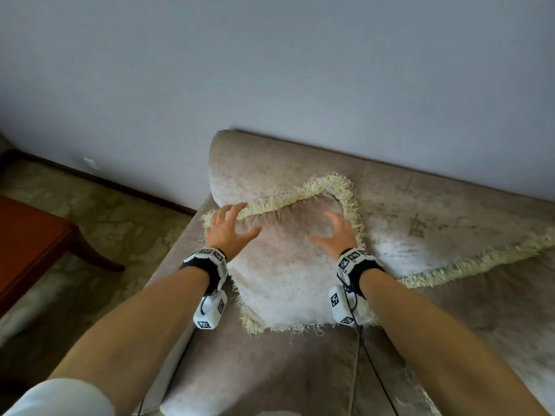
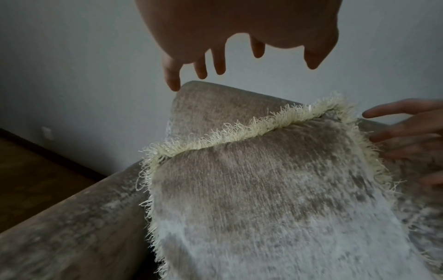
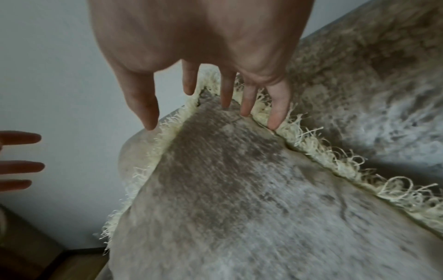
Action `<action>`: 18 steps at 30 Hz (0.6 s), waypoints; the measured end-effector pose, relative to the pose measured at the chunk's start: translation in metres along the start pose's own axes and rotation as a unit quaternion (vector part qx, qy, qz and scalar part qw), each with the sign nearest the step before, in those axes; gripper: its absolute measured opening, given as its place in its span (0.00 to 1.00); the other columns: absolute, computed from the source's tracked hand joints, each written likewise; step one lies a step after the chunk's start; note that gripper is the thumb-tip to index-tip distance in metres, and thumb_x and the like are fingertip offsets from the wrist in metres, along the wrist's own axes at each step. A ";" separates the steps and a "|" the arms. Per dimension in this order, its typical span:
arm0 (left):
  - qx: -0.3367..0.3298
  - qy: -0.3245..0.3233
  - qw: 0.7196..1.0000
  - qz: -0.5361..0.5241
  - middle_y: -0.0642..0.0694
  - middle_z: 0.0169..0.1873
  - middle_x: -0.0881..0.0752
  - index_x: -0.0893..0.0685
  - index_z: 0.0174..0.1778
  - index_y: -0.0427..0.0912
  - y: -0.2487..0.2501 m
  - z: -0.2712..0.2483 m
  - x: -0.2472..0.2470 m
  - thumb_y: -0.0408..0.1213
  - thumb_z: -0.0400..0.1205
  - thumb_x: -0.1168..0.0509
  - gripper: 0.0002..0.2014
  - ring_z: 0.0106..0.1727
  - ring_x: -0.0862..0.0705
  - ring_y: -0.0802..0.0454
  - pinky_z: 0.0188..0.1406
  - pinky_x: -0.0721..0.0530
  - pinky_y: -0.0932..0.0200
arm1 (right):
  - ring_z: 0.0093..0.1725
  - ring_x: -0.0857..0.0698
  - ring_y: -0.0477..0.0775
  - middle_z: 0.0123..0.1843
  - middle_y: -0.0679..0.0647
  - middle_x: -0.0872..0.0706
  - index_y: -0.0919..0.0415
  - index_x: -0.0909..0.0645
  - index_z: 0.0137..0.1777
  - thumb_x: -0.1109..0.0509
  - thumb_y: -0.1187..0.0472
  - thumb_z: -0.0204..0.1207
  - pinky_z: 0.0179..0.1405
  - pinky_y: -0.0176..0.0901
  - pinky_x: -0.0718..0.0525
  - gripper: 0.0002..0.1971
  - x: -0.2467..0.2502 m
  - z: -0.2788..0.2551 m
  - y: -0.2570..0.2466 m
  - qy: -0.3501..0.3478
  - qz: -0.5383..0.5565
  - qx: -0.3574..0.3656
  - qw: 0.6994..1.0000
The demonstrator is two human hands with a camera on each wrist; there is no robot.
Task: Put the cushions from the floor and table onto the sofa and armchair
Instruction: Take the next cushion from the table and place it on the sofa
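Observation:
A beige plush cushion (image 1: pixel 285 265) (image 2: pixel 263 189) (image 3: pixel 227 189) with a cream fringe leans against the backrest at the left end of the beige sofa (image 1: pixel 270 370). My left hand (image 1: pixel 237 220) (image 2: pixel 227 62) is open with spread fingers over the cushion's upper left corner; in the left wrist view it appears just clear of the fabric. My right hand (image 1: pixel 336 232) (image 3: pixel 215 98) is also open, and its fingertips (image 3: pixel 274 123) touch the fringe along the cushion's right edge. A second fringed cushion (image 1: pixel 450 244) lies on the sofa to the right.
A dark red wooden table (image 1: pixel 27 235) stands on the patterned carpet (image 1: pixel 120 211) to the left of the sofa. A pale wall (image 1: pixel 270 70) rises directly behind the sofa back. The seat in front of the cushion is bare upholstery.

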State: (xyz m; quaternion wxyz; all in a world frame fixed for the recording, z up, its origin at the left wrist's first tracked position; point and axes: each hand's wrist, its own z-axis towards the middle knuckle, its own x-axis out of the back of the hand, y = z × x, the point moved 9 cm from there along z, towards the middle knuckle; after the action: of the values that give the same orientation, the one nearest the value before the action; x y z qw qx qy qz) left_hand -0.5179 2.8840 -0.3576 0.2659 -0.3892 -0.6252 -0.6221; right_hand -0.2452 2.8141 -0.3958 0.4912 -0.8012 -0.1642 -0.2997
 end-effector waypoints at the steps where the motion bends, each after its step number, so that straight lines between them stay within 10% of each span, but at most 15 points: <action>1: 0.009 0.003 1.000 -0.004 0.46 0.80 0.36 0.33 0.77 0.63 -0.006 -0.005 0.006 0.62 0.76 0.31 0.34 0.81 0.39 0.44 0.77 0.40 0.34 | 0.80 0.40 0.63 0.81 0.53 0.40 0.37 0.37 0.77 0.24 0.46 0.66 0.76 0.66 0.34 0.40 -0.003 -0.004 -0.006 -0.004 0.000 0.001 1.000; 18: 0.216 0.144 0.965 0.023 0.45 0.83 0.41 0.39 0.80 0.66 -0.240 -0.160 0.207 0.68 0.77 0.38 0.36 0.84 0.46 0.43 0.76 0.40 0.28 | 0.74 0.30 0.63 0.74 0.56 0.32 0.40 0.32 0.75 0.21 0.47 0.67 0.72 0.55 0.29 0.36 -0.185 -0.073 -0.248 -0.120 -0.072 0.202 0.969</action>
State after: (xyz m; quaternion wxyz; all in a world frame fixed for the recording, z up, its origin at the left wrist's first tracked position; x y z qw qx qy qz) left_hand -0.8534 2.7768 -0.3122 0.4451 -0.2431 -0.6910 -0.5150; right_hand -0.5484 2.8697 -0.3188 0.5964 -0.7018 -0.3362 -0.1969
